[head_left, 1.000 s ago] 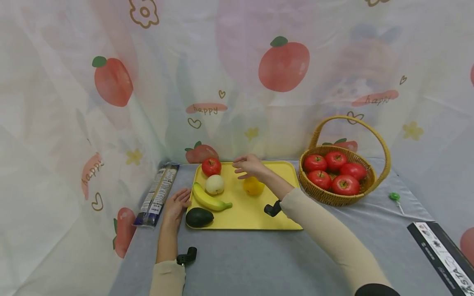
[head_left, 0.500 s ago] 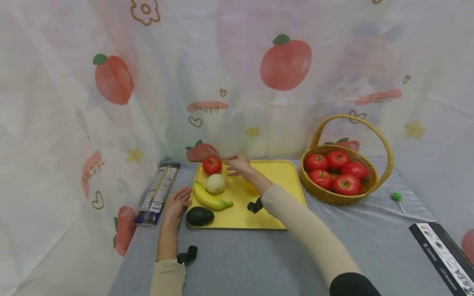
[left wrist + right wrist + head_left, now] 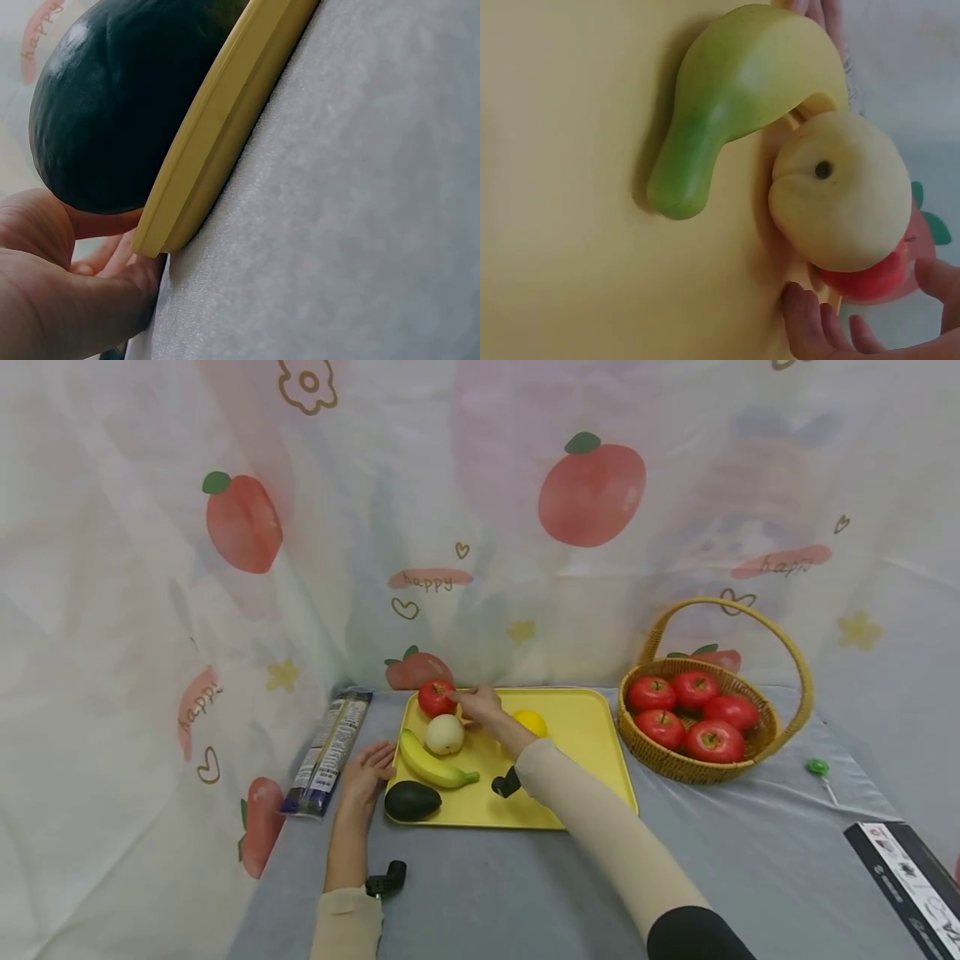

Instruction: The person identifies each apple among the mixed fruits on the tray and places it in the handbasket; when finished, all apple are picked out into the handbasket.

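A yellow tray [image 3: 577, 760] carries a red apple [image 3: 436, 699], a pale round fruit [image 3: 444, 734], a banana [image 3: 431, 764], an avocado [image 3: 412, 801] and a yellow fruit [image 3: 531, 723]. My right hand [image 3: 480, 703] reaches to the right side of the apple; in the right wrist view its thumb and fingers are spread, and the pale fruit partly hides the apple. At the tray's left rim, my left hand [image 3: 367, 772] rests with fingers fairly straight. The left wrist view shows that hand [image 3: 82, 277] touching the rim beside the avocado.
On the right stands a wicker basket [image 3: 663, 766] of several red apples. A green lollipop [image 3: 817, 767] and a long black box [image 3: 911, 881] lie further right. Long plastic packages [image 3: 327, 756] lie left of the tray. A printed cloth [image 3: 495, 527] hangs behind.
My right hand has moved left over the tray from above the yellow fruit to the red apple, uncovering the yellow fruit. The left hand has stayed at the tray's rim.
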The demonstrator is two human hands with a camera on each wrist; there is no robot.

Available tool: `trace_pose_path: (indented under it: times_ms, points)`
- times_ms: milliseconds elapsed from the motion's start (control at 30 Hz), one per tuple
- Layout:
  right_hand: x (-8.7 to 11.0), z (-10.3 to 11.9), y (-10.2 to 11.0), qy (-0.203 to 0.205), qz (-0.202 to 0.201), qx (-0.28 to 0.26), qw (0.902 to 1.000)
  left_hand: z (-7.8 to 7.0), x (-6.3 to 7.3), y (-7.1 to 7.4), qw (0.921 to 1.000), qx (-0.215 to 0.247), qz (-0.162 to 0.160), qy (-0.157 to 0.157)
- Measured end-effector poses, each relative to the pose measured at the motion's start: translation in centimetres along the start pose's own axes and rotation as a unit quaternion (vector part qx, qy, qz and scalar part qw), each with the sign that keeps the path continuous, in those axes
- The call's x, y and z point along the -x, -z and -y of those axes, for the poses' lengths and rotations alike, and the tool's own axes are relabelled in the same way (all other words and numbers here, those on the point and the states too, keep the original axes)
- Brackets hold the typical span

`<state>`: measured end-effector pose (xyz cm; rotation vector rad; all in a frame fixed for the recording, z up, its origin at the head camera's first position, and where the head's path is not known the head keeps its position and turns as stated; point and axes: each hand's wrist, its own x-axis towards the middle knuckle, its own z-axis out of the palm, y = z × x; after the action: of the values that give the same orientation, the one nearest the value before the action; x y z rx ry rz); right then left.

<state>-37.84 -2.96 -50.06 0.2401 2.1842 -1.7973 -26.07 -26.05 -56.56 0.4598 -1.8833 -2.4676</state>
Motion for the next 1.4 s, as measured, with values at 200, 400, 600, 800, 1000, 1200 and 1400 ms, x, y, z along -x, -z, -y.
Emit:
trace_pose_path:
  times_ms: [200,400,600,800,1000,1200,1400]
  points:
    - [-0.7,0.1,-0.8,-0.036,-0.009,-0.006,0.9993,0.1,-0.2,0.1,1.0,-0.006,-0.002,0.003]
    - [-1.5,0.2,-1.5,-0.057,-0.015,-0.02,0.9981,0.2,-0.3,0.2,1.0,-0.002,-0.007,-0.002]
    - [-2.1,-0.1,-1.6,-0.069,-0.009,-0.039,0.9968,0.1,-0.2,0.0,0.9999,-0.002,-0.012,-0.007]
    - [-2.8,-0.2,-1.7,-0.082,-0.005,-0.052,0.9953,0.1,0.0,-0.2,0.9998,-0.01,-0.012,-0.011]
    - [-2.9,0.0,-1.9,-0.089,-0.006,-0.051,0.9947,0.0,-0.1,-0.2,0.9998,-0.008,-0.016,-0.006]
    - [-2.9,0.0,-1.8,-0.089,-0.006,-0.038,0.9953,0.0,-0.2,-0.2,0.9999,-0.003,-0.014,-0.005]
    - [-2.6,0.1,-1.6,-0.092,-0.005,-0.045,0.9947,0.1,-0.2,-0.1,0.9998,-0.003,-0.02,-0.004]
